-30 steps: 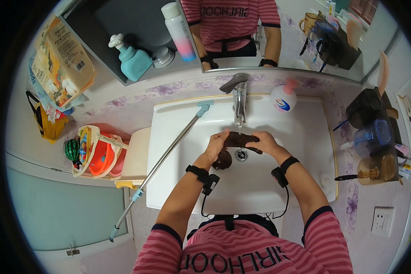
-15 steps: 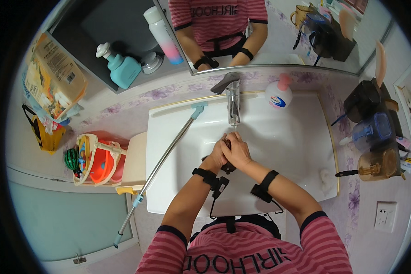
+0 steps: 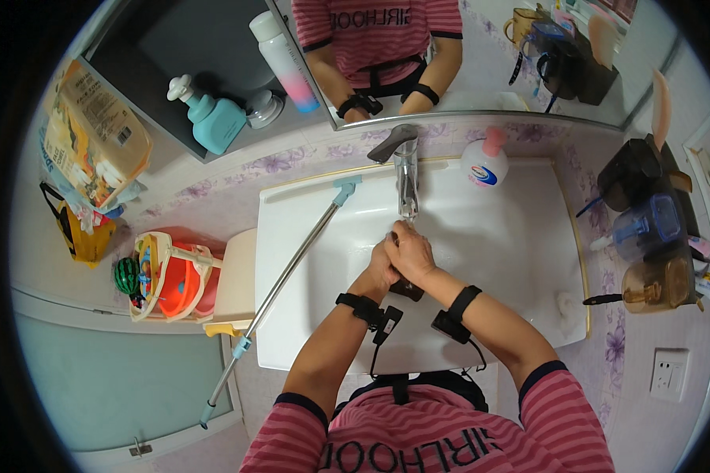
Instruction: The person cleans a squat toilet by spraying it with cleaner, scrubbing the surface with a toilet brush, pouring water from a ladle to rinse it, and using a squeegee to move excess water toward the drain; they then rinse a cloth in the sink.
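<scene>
**Inspector:** Start at the near edge of the basin (image 3: 528,260). What are the hands doing?

**Onlooker:** Both are over the middle of the bowl, pressed together just under the tap (image 3: 406,177). The right hand (image 3: 412,254) lies on top, fingers curled narrow, closed over a small dark object (image 3: 409,289) that shows below its heel. The left hand (image 3: 381,268) is tucked against it from the left. I cannot tell whether the left is gripping the object or only pressing on the right. Black straps sit on both wrists, with a cable hanging from them.

**Inspector:** Risks?

**Onlooker:** In my judgement, the dark object could slip from wet fingers and drop into the bowl. The wrist straps and cable hang close to the water and could get wet. A long metal pole (image 3: 288,272) leans across the basin's left edge; an elbow swung left could knock it down.

**Inspector:** Farther back?

**Onlooker:** A white pump bottle (image 3: 483,162) stands at the far edge, right of the tap. On the shelf at the far left is a teal soap dispenser (image 3: 213,118), and a tall pink-and-blue bottle (image 3: 285,61) stands by the mirror (image 3: 481,47). Dark cups and a brown jug (image 3: 655,284) crowd the right side.
</scene>
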Available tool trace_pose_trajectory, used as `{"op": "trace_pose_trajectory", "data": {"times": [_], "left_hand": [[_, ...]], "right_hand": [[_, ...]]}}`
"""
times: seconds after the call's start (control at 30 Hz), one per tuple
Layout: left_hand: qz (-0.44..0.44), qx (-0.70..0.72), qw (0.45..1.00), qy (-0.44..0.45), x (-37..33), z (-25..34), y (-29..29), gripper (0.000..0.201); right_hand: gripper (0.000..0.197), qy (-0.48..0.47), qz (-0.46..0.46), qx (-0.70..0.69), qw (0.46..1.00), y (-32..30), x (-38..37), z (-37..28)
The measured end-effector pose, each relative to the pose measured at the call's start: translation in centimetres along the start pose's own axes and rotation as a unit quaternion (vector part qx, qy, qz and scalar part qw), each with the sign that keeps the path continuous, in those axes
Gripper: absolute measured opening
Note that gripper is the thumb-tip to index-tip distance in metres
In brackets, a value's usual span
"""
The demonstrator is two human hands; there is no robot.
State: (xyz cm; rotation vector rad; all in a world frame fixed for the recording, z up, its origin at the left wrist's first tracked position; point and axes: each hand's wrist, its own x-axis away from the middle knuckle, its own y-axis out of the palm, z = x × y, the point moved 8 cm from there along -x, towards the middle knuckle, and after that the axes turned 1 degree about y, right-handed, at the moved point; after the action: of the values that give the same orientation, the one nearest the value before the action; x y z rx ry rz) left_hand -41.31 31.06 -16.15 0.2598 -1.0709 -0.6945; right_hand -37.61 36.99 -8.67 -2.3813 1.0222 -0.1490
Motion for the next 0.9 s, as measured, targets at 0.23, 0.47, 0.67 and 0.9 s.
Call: {"op": "trace_pose_trajectory", "data": {"times": [0.23, 0.47, 0.67, 0.9], "left_hand": [[-0.082, 0.011, 0.995, -0.055, 0.0, -1.2, 1.5, 0.027], [-0.003, 0.028, 0.999, -0.023, 1.2, -0.1, -0.3, 0.029], [-0.102, -0.03, 0.993, -0.048, 1.8, 0.5, 1.6, 0.023], [-0.093, -0.116, 0.988, -0.052, 4.8, 2.4, -0.5, 0.027]], "right_hand": [[0.023, 0.024, 0.049, 0.051, 0.997, -2.4, -2.2, 3.0], [0.022, -0.027, 0.035, 0.026, 0.999, -0.3, -0.9, -0.2], [0.022, -0.018, 0.106, 0.071, 0.992, -2.3, -3.3, 6.8], [0.025, 0.296, -0.08, -0.487, 0.818, -0.7, -1.6, 11.4]]}}
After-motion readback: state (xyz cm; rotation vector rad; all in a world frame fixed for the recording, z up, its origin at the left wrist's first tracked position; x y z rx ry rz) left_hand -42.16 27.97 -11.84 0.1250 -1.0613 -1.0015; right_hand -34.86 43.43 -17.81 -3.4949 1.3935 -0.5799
